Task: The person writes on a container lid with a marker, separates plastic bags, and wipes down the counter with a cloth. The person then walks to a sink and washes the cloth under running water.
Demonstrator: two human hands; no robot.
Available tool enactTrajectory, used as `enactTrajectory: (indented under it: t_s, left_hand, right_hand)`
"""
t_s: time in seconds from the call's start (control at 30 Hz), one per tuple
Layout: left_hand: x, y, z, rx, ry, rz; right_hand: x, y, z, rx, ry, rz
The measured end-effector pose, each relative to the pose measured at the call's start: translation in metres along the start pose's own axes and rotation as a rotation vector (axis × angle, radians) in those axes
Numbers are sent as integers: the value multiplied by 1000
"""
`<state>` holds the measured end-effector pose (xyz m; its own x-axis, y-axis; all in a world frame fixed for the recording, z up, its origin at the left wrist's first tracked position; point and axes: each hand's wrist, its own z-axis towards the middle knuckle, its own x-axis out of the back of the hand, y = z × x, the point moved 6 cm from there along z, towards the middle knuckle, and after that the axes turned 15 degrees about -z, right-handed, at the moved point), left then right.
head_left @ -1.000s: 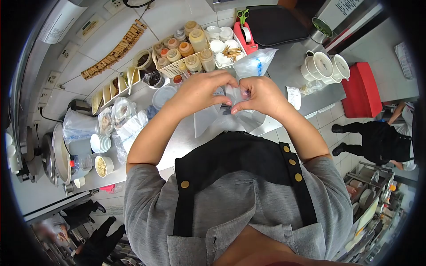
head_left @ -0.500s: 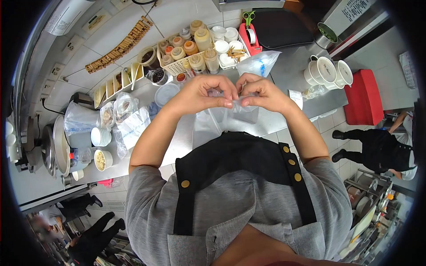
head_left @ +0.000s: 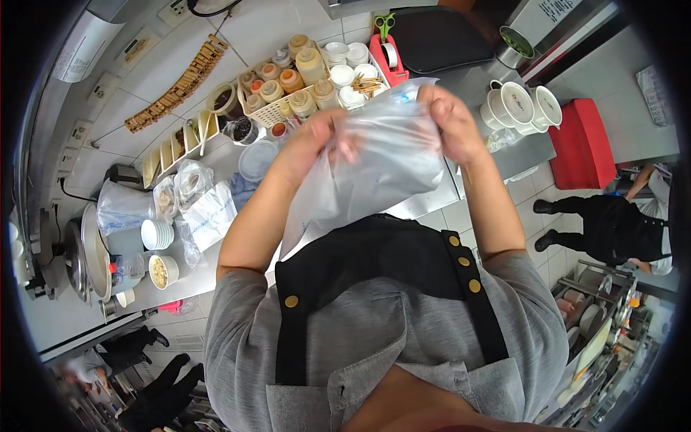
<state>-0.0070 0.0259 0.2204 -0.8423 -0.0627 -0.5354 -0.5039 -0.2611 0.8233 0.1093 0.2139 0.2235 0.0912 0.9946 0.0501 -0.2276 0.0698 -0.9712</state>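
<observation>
Bag point(head_left: 381, 173) in the head view: you have it up in front of your apron point(head_left: 374, 248), over the near edge of the counter point(head_left: 484, 81), spread wide between both hands.

Your right hand point(head_left: 455, 124) is clamped on its right side, fingers and thumb closed over the film. Your left hand point(head_left: 317, 140) is at the other side, its fingers showing blurred through the plastic; I cannot tell whether they pinch it, or lie inside or behind it.

As for progress, lifting and spreading look done. Only fingers can be made out through the film, so I judge it unfilled, and no knot shows. Blur hides whether the mouth is parted.

On the counter, the lidded containers point(head_left: 515, 104) stand to your right, well apart from the bag. The bottles point(head_left: 311, 66) and the tape dispenser point(head_left: 389, 61) are beyond your hands. Far to your left sits a tub point(head_left: 174, 270) of pale food, near some packets point(head_left: 210, 214).
</observation>
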Motion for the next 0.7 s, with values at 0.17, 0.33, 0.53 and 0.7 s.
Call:
enactTrajectory:
  t_s: [0.17,0.33,0.53,0.7]
  left_hand:
    - [-5,-22,33,-31,55,-841]
    - [5,-76,51,71,12,-1214]
    - [60,-168,40,162,18,-1159]
    - [126,-234,15,414,502,-537]
  right_hand:
    - [26,-34,25,272,104,700]
    - [42,60,21,-27,175,943]
    - [27,182,-27,-265,32,996]
    - [35,245,-48,-486,323,705]
